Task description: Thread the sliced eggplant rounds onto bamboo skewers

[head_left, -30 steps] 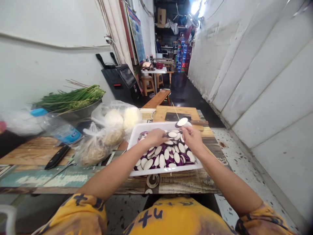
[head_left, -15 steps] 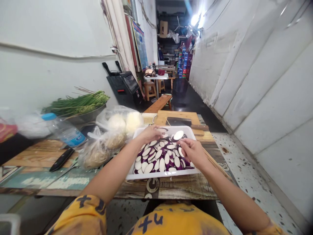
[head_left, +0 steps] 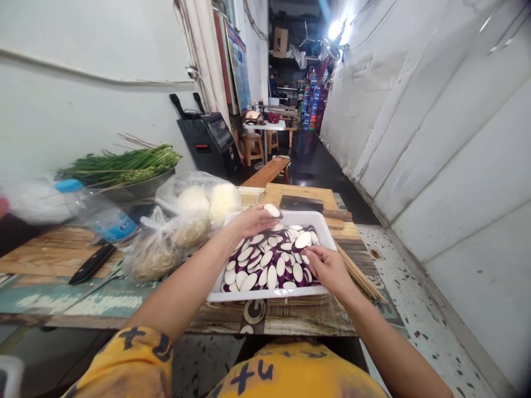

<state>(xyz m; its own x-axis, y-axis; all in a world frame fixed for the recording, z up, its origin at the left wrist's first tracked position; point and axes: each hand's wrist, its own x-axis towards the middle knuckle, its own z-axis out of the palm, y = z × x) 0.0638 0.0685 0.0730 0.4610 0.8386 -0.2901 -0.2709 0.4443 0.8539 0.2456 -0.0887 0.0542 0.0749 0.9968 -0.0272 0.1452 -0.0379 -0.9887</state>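
Observation:
A white rectangular tray holds several purple-skinned eggplant slices with white faces. My left hand hovers over the tray's far left part, its fingers pinched on one eggplant slice. My right hand is over the tray's right side and grips a thin skewer with an eggplant slice on its tip. A bundle of bamboo skewers lies on the table just right of the tray.
Beyond the tray lie a wooden cutting board and a cleaver. Left of the tray are plastic bags of food, a water bottle, a black-handled knife and a bowl of green chives. A white wall runs along the right.
My right hand has brought the skewered slice down and nearer to me. My left hand has picked a slice out of the tray and lifted it at the far side.

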